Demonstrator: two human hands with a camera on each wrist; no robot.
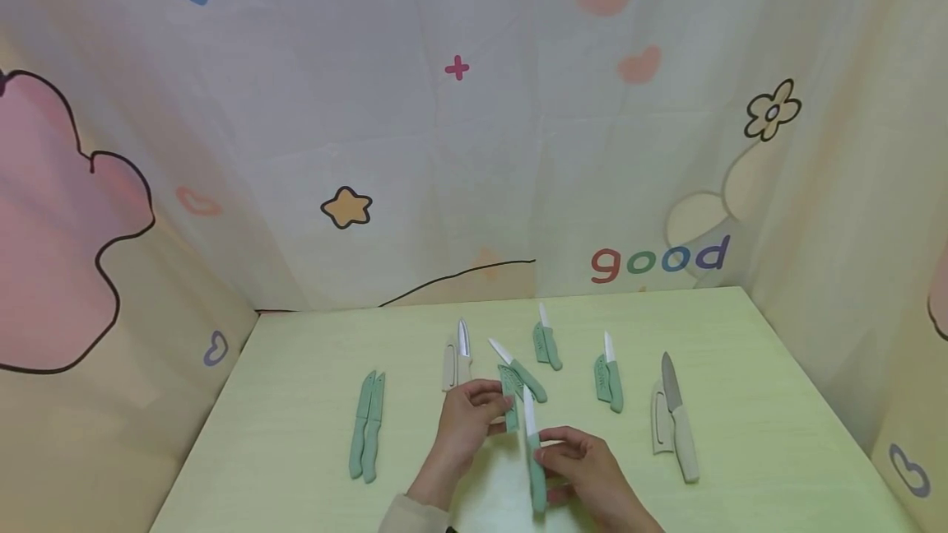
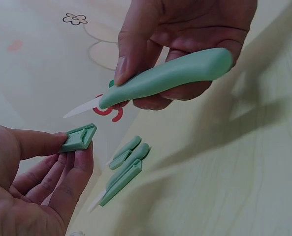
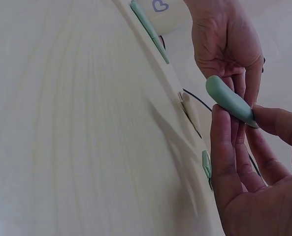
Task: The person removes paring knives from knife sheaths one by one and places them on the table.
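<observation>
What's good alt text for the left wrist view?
A person's right hand grips a green-handled paring knife, its white blade near a green sheath pinched in the left hand. Two similar knives lie beside their sheaths on a wood-grain table.

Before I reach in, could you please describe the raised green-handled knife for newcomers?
At the pale wood-grained table, find the person's right hand. It holds the green-handled, white-bladed knife, the only knife off the tabletop.

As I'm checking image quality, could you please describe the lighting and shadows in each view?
Head: brightest, the table fairly evenly lit; left wrist: dimmer, with soft shadows across the table; right wrist: also dim, a soft shadow left of the green-handled knife.
</observation>
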